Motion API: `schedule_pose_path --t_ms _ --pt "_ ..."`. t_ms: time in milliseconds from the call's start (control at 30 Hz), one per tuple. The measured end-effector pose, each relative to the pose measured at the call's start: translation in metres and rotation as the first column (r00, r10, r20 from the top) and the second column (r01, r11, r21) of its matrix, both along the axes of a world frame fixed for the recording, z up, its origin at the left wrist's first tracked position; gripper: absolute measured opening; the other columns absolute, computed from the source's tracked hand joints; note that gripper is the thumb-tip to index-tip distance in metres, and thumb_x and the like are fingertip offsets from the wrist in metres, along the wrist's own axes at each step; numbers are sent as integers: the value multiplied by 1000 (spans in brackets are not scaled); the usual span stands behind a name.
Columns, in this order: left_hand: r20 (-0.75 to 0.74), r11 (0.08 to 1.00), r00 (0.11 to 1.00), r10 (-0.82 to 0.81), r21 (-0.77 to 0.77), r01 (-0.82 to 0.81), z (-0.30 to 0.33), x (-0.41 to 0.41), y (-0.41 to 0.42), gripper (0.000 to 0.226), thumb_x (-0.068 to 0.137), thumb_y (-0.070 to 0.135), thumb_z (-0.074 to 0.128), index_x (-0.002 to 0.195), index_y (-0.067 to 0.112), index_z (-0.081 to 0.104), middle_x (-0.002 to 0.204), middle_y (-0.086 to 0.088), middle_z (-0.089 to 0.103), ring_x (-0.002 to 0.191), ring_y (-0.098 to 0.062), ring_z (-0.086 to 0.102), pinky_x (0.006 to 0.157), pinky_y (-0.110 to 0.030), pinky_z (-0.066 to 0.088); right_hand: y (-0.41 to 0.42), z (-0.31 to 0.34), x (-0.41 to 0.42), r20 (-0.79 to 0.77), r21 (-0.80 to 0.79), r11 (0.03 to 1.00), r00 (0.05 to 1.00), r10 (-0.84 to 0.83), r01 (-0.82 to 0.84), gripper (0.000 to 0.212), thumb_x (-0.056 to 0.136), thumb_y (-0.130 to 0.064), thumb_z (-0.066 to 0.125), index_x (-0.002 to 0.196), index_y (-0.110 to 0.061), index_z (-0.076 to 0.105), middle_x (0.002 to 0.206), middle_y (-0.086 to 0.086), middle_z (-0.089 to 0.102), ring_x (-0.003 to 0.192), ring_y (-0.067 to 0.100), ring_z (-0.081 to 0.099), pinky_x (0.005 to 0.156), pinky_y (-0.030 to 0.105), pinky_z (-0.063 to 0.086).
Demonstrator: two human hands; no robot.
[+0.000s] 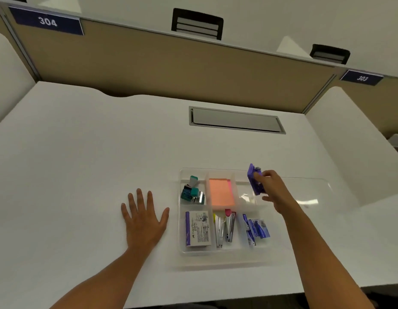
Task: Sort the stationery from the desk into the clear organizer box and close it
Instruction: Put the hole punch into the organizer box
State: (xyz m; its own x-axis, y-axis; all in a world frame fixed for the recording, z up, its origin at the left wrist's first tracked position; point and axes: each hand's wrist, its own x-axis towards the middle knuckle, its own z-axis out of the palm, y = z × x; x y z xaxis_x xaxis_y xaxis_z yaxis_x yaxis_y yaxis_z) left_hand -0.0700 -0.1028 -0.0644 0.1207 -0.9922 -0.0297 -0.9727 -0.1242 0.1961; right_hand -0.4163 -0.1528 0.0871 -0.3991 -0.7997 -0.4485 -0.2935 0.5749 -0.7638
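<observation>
Gripping a purple hole punch (pixel 255 179) between fingers and thumb, the right hand (pixel 275 192) holds it tilted over the far right compartment of the clear organizer box (pixel 224 250), while the left hand (pixel 142 216) lies flat and empty on the white desk (pixel 82 152) just beside the box. That compartment looks the only bare one, so a crooked drop could leave the punch propped on a divider. The clear lid (pixel 309 192) lying to the right might then fail to shut.

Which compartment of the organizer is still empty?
The far right compartment, beneath the purple item in the right hand; the other five hold stationery.
</observation>
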Motion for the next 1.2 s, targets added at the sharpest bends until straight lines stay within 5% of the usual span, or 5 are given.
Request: schedule_pose_path --t_ms 167,333,533,900,1200 --pt "17 1000 1000 8 14 -8 -1 0 0 84 88 71 12 153 18 16 161 -13 5 148 -34 0 118 -55 3 7 -25 1 -225 -8 1000 974 17 -19 39 82 -47 68 101 -17 54 99 6 63 85 20 62 68 34 49" --pt "17 1000 1000 6 13 -7 0 0 0 84 88 71 14 153 18 17 161 -13 7 148 -34 0 118 -55 3 4 -33 12 -615 142 988 777 134 -58 53 88 -64 45 104 -14 53 98 9 62 87 29 61 74 36 47" --pt "5 1000 1000 2 7 -2 -1 0 -1 84 87 71 17 151 17 21 160 -14 12 147 -36 5 118 -56 6 2 -43 19 -733 331 936 594 333 -116 37 88 -41 59 111 -14 51 95 6 58 78 24 54 67 32 45" --pt "14 1000 1000 2 -3 -2 -4 1 -1 85 87 72 16 151 17 22 160 -14 11 147 -36 6 118 -56 5 -2 -52 23 -706 327 932 614 351 -157 52 88 -62 51 113 -17 48 104 6 63 91 26 61 71 34 46" --pt "3 1000 1000 10 19 -10 -2 1 -1 86 86 73 15 152 18 20 160 -13 10 148 -35 5 118 -55 4 26 -43 -4 -677 -82 996 736 -28 -39 34 94 -47 54 115 -21 57 109 2 68 94 23 65 77 35 48"
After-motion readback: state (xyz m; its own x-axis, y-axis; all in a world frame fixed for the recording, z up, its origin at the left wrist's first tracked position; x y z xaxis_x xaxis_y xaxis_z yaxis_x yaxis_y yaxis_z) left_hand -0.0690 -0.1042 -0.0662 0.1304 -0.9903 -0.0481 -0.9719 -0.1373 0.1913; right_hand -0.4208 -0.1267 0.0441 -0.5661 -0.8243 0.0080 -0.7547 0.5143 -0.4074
